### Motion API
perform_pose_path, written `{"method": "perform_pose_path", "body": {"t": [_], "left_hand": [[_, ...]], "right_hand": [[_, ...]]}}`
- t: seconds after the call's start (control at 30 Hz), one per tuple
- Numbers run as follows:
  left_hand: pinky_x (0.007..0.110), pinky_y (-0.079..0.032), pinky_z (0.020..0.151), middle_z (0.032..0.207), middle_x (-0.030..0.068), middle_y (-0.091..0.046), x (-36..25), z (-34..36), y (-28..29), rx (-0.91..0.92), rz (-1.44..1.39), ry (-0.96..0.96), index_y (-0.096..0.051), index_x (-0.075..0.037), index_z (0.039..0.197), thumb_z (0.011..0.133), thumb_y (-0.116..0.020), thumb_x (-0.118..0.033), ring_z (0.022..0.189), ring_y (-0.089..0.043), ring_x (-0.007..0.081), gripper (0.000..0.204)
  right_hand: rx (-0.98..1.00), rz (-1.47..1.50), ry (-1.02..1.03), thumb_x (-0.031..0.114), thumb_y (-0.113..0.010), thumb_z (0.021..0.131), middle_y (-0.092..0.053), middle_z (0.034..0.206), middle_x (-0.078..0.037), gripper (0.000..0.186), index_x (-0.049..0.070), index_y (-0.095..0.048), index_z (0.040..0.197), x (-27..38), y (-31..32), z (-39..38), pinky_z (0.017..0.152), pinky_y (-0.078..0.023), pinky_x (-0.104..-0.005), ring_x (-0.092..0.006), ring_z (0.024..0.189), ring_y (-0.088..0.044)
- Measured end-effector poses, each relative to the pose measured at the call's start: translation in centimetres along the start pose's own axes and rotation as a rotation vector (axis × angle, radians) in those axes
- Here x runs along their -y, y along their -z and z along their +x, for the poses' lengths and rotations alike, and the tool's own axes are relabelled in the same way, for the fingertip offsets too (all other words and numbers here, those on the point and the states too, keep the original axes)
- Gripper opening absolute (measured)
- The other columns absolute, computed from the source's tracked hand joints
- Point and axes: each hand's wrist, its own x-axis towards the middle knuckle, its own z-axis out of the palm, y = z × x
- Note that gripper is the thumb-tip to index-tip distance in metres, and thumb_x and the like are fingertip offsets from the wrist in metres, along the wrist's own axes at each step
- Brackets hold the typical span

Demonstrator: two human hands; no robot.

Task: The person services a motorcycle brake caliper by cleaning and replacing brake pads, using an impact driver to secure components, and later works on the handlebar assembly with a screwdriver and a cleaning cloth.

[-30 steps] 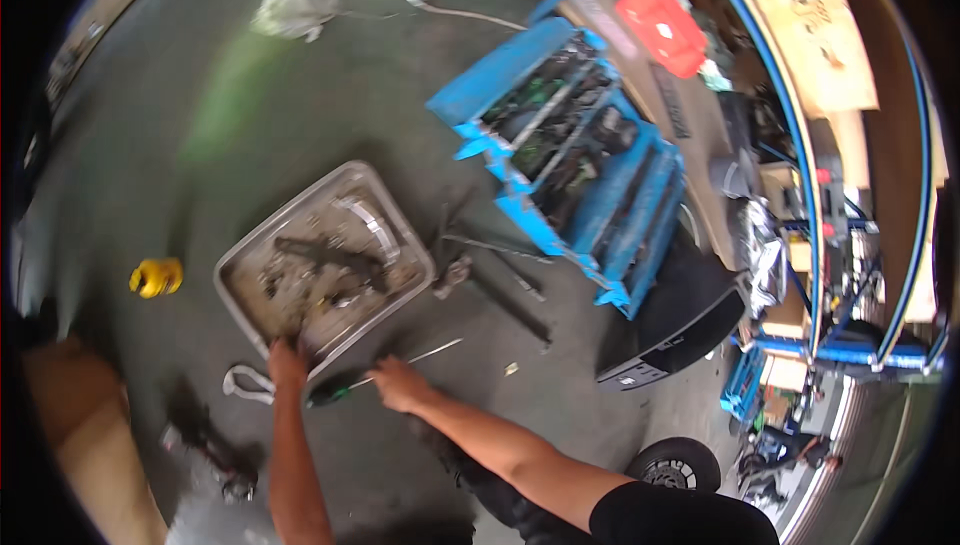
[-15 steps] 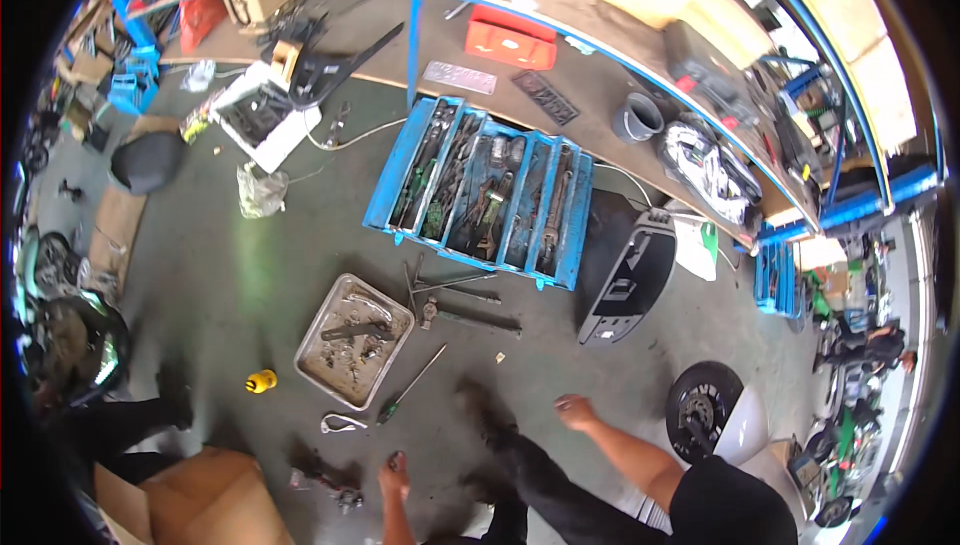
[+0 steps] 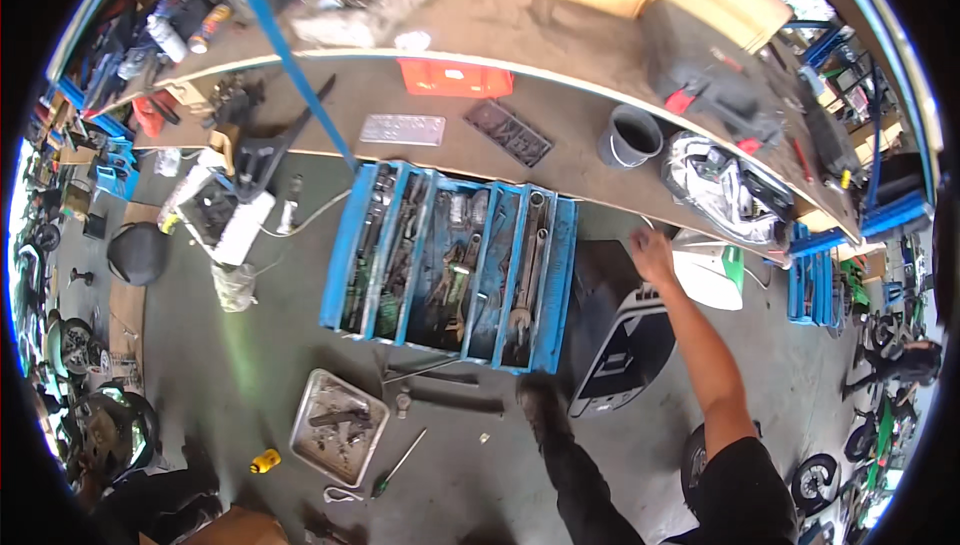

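Note:
My right hand (image 3: pixel 652 257) is stretched forward, close to the front edge of the low wooden shelf. Its fingers look somewhat blurred but apart, and I see nothing held in them. Below the wrist stands a dark grey plastic casing (image 3: pixel 628 350), and a white and green panel (image 3: pixel 710 270) lies just right of the hand. To the left sits a blue metal toolbox (image 3: pixel 340 255), its trays spread wide, with several spanners (image 3: pixel 525 285) and other tools inside. My left hand is out of view.
A metal tray (image 3: pixel 318 455) with small parts, a green-handled screwdriver (image 3: pixel 400 462) and a yellow bottle (image 3: pixel 265 461) lie on the floor. On the shelf are a grey bucket (image 3: pixel 630 135), a red case (image 3: pixel 455 77) and a bagged part (image 3: pixel 715 190). A wheel (image 3: pixel 693 465) is partly behind my right arm.
My right hand has moved forward from above the open floor to the shelf edge. My left hand has left the view. I have stepped closer to the toolbox.

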Motion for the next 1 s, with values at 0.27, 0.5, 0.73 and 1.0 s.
{"method": "perform_pose_path", "body": {"t": [0.27,0.5,0.73,1.0], "left_hand": [[0.039,-0.052,0.068,0.092,0.0106,-0.070,-3.6,3.6,-5.4,-0.076,0.002,0.146,-0.065,0.000,0.108,0.093,-0.057,-0.041,0.080,-0.064,0.0188,0.045],[0.036,-0.050,0.073,0.086,0.0120,-0.070,2.2,-3.9,-8.9,-0.072,-0.060,0.233,-0.067,0.002,0.104,0.092,-0.058,-0.044,0.079,-0.063,0.0173,0.048],[0.034,-0.051,0.080,0.099,0.0131,-0.070,2.9,-11.1,-9.2,-0.103,-0.618,0.396,-0.065,0.002,0.112,0.094,-0.056,-0.041,0.092,-0.066,0.0189,0.047],[0.034,-0.050,0.086,0.105,0.0164,-0.069,2.7,-15.0,-11.6,-0.062,-0.739,0.258,-0.065,0.000,0.112,0.092,-0.060,-0.035,0.101,-0.066,0.0254,0.041]], "right_hand": [[-0.103,-0.651,0.249,0.033,-0.072,0.077,-0.034,0.147,-0.023,0.083,-0.001,-0.033,0.142,-21.1,-19.2,33.1,0.111,-0.027,-0.0491,-0.0383,0.137,-0.030],[-0.225,-0.977,0.583,0.053,-0.051,0.093,-0.066,0.092,-0.022,0.056,-0.001,-0.064,0.102,-31.2,-22.2,41.8,0.080,-0.048,-0.0456,-0.0382,0.088,-0.064],[0.194,-0.963,0.663,0.036,-0.056,0.091,-0.049,0.140,-0.014,0.044,0.009,-0.057,0.125,-8.3,-9.7,19.3,0.101,-0.024,-0.0694,-0.0389,0.133,-0.038],[0.766,-0.379,1.500,0.011,-0.077,0.057,-0.059,0.112,-0.005,0.030,0.015,-0.070,0.086,22.5,-10.3,-17.6,0.098,-0.027,-0.0628,-0.0322,0.115,-0.048]]}}
